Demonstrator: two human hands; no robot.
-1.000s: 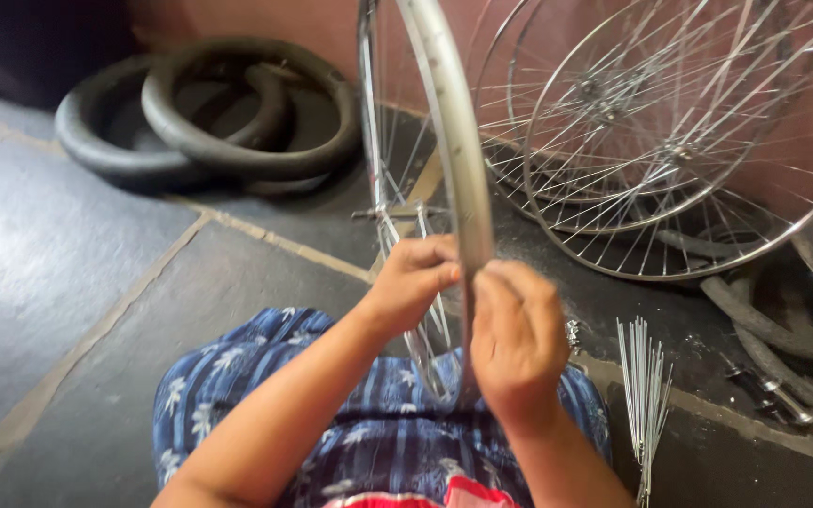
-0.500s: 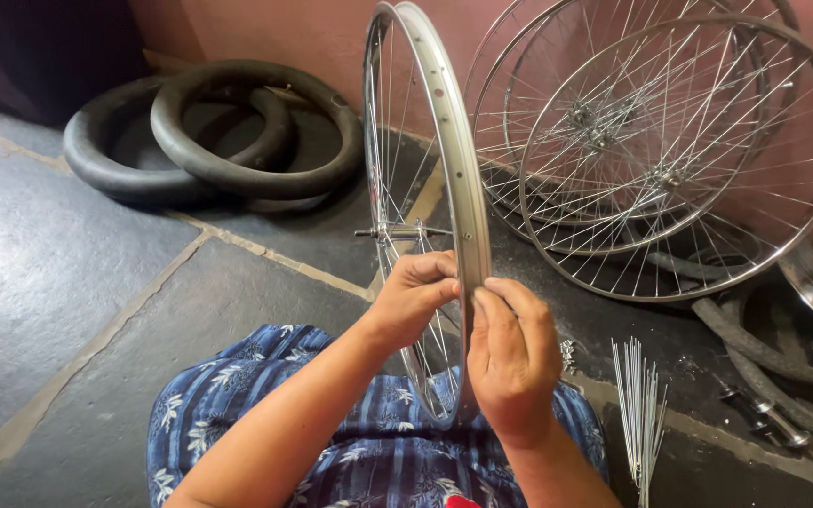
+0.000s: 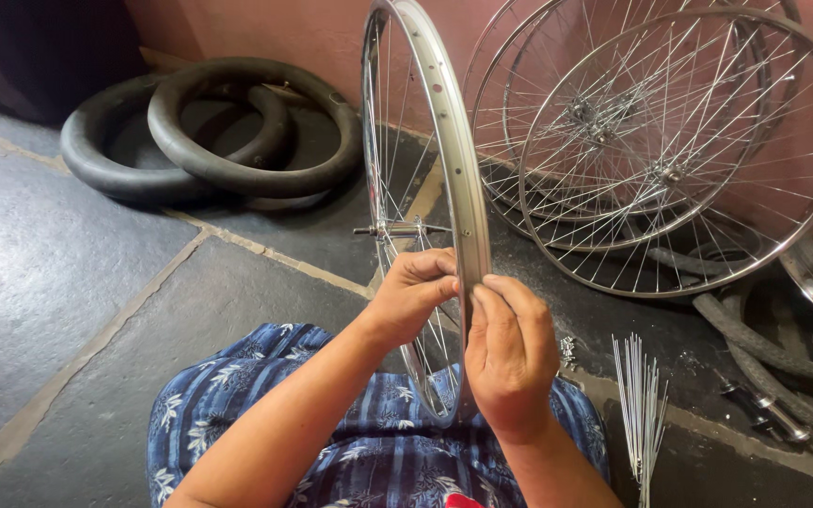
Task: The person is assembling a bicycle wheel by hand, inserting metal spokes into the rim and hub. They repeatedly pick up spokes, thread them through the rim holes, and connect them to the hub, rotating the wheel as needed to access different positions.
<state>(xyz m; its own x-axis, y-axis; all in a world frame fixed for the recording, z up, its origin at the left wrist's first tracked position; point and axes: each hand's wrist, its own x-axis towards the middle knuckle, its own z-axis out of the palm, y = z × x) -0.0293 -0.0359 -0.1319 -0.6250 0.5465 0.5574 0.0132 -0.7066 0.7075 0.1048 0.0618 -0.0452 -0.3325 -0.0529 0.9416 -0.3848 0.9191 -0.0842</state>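
At the upper left of the frame, two black tyres (image 3: 209, 132) are seen lying overlapped on the stone floor (image 3: 39, 282), against the foot of the pink wall (image 3: 265, 28).

At centre, a bare bicycle rim (image 3: 454, 188) with its spokes is held upright on edge, its lower arc resting over the lap in blue patterned cloth (image 3: 237, 414). The hub axle (image 3: 397, 229) is seen inside the rim, left of the rim band.

The left hand (image 3: 411, 296) is closed on the rim band from the left, fingers curled to its near edge. The right hand (image 3: 510, 353) is closed against the band from the right, fingertips pinched at the same spot; whether a small part is held between them cannot be told.

Compared with the earlier views, both hands are found at the same place on the rim, and the rim is set in much the same position. The change is slight: the work is judged to remain at one point of the rim.

To the right, finished spoked wheels (image 3: 670, 150) are leaned against the wall. At lower right, a bundle of loose spokes (image 3: 640, 404) is laid on the floor, with small metal fittings (image 3: 568, 350) just beside it.

No containers are seen; the loose parts are kept on the floor.
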